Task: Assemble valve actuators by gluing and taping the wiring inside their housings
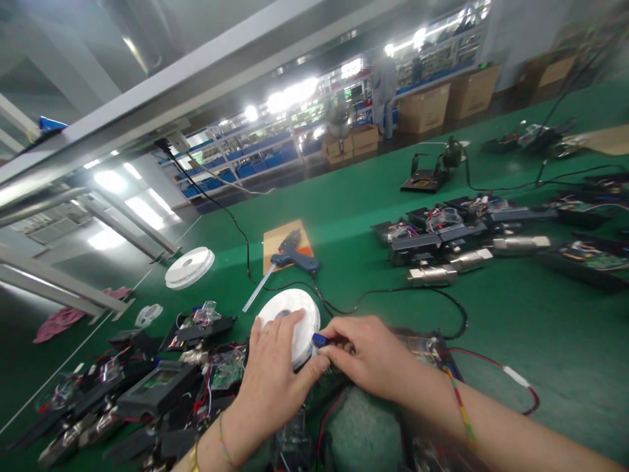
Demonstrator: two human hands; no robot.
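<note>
My left hand (275, 373) lies over a white roll of tape (291, 321) on the green table, fingers curled over its top and thumb against its side. My right hand (366, 354) is closed in a pinch on a small blue object (319, 339) held against the roll's right edge. Under both hands sit black electronic assemblies with red wires (162, 387).
A blue glue gun (295, 257) rests on a cardboard square with its cord trailing. Another white tape roll (189, 267) lies left. More black assemblies and metal cylinders (452, 242) lie to the right. A person (384, 82) stands by the far shelves and cardboard boxes.
</note>
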